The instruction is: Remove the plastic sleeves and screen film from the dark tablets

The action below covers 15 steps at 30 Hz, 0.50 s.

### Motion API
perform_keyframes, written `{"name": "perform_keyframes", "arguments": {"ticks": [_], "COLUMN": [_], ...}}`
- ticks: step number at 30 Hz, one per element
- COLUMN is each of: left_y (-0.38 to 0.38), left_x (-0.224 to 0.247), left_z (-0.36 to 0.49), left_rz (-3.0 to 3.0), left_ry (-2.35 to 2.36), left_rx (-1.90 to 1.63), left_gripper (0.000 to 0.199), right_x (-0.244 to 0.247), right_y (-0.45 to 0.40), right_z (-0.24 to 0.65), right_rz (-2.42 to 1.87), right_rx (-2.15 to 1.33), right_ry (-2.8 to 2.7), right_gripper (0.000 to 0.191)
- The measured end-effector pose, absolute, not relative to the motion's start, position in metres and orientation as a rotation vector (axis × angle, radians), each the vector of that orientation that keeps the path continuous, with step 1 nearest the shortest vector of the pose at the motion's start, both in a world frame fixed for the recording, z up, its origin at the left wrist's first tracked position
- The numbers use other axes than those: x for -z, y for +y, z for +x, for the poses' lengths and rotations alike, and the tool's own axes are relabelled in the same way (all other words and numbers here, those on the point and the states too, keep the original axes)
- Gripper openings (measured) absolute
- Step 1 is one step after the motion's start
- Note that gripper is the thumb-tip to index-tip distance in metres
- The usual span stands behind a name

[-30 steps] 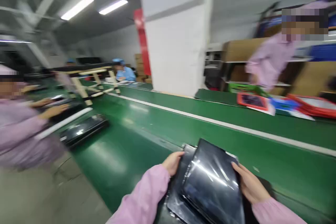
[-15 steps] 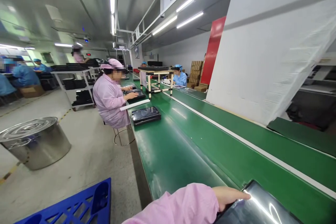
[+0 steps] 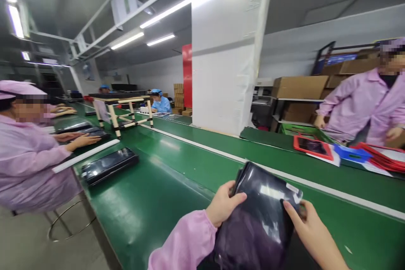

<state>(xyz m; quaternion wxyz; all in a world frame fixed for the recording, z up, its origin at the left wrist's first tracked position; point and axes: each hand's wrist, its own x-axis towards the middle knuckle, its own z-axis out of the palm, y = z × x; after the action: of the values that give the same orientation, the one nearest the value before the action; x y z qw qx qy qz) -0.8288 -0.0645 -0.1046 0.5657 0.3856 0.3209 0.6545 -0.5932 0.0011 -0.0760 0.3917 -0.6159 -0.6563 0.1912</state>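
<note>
This is a long, bright work room with white lights on the ceiling, a big white pillar (image 3: 221, 71), and a red panel (image 3: 187, 76) behind it. A long, smooth green conveyor belt (image 3: 148, 202) runs down the room, and a thin white strip (image 3: 240, 160) runs along its side. Brown cardboard boxes (image 3: 300, 87) sit on shelves at the far right. A person in a pink coat and cap (image 3: 28, 156) sits on the left with both hands on a flat black thing, and another person in a pink coat (image 3: 368, 105) stands at the right. A flat, shiny black pack (image 3: 109, 166) lies on the belt. A red-edged black tablet case (image 3: 313, 147) lies on the far belt. The left hand (image 3: 225, 203) curls around one edge of a flat black slab in shiny plastic (image 3: 257, 215). The right hand (image 3: 311, 234) holds the other edge with spread fingers. The slab sits between both hands, tilted up above the belt, with a small white label (image 3: 292, 189) near its top corner.
</note>
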Motion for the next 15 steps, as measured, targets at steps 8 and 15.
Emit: {"name": "perform_keyframes", "arguments": {"ticks": [8,15], "left_y": [-0.056,-0.078], "left_x": [0.146,0.200], "left_z": [-0.808,-0.790], "left_rz": [1.006,0.862], "left_ry": [0.816,1.233], "left_rx": [-1.852,-1.858], "left_gripper": [0.068,0.073], "right_x": [0.103,0.137], "right_y": [-0.043,-0.057], "right_z": [-0.589,-0.593], "right_rz": [-1.299,-1.196], "right_rx": [-0.665,-0.777], "right_ry": [-1.516,-1.571], "right_gripper": [0.050,0.058]}}
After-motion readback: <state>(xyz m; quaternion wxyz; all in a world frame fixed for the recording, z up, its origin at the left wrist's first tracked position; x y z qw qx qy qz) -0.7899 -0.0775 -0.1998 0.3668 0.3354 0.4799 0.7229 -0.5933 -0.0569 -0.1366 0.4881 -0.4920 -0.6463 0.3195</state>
